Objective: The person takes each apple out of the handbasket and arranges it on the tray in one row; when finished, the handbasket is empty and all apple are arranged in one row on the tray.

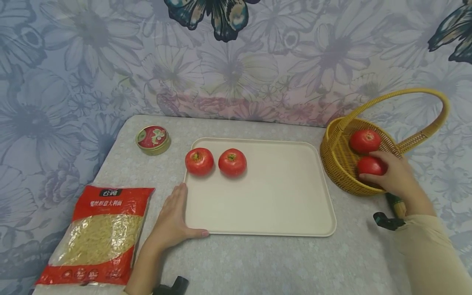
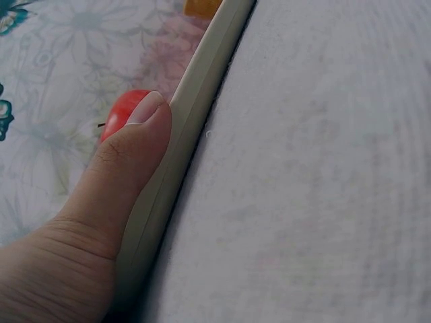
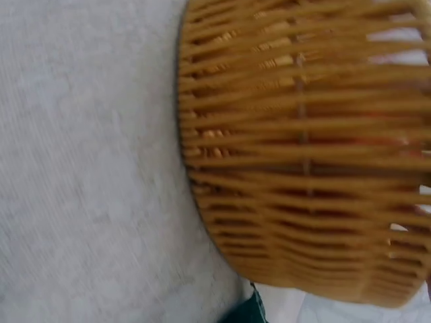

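Observation:
My left hand (image 1: 171,223) rests at the near left corner of a cream tray (image 1: 280,188), fingers straight along its left side. Its thumb (image 2: 118,171) lies along the tray's front edge in the left wrist view. Two red tomatoes (image 1: 199,162) sit side by side at the tray's far left. On the right, my right hand (image 1: 402,176) reaches into a yellow wicker basket (image 1: 333,174) and grips a tomato (image 1: 370,165) between thumb and fingers. Another tomato (image 1: 365,141) lies just behind it. The basket's woven side (image 3: 303,155) hides that hand's grip in the right wrist view.
A red-and-clear bag of pasta (image 1: 99,233) lies at the left, beside my left forearm. Behind it stands a round tin (image 1: 153,140) with a red lid. The basket's tall handle (image 1: 424,133) arches rightward. Part of a dark green and yellowish object (image 1: 397,205) shows by my right wrist.

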Demonstrator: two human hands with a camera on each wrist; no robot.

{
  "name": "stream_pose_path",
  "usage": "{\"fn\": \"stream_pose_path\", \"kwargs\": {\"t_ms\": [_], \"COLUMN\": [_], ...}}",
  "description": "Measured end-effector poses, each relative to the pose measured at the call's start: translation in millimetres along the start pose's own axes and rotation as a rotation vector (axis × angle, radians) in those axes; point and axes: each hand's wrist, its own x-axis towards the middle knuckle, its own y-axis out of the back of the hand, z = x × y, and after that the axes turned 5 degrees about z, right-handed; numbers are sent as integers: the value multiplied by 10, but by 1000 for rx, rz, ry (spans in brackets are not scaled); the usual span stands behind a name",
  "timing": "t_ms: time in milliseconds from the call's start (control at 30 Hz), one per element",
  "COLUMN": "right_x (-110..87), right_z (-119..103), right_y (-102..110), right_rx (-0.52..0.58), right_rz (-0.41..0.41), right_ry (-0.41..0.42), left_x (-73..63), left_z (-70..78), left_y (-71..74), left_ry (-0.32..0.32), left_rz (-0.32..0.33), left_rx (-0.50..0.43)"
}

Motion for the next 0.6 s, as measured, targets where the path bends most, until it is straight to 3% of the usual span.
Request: {"fn": "stream_pose_path", "kwargs": {"t_ms": [233,467,600], "right_x": [-60,-69,-54], "right_z": [46,152,182], "right_y": [58,164,208], "right_rx": [21,33,48], "right_rz": [-121,-201,-254], "right_ry": [-80,12,0], "left_x": [-7,0,1], "left_z": [25,35,27], "left_y": [27,6,6], "left_ry": [7,11,19], "left_rz": [-3,-10,-10], "left_rx": [7,4,11]}}
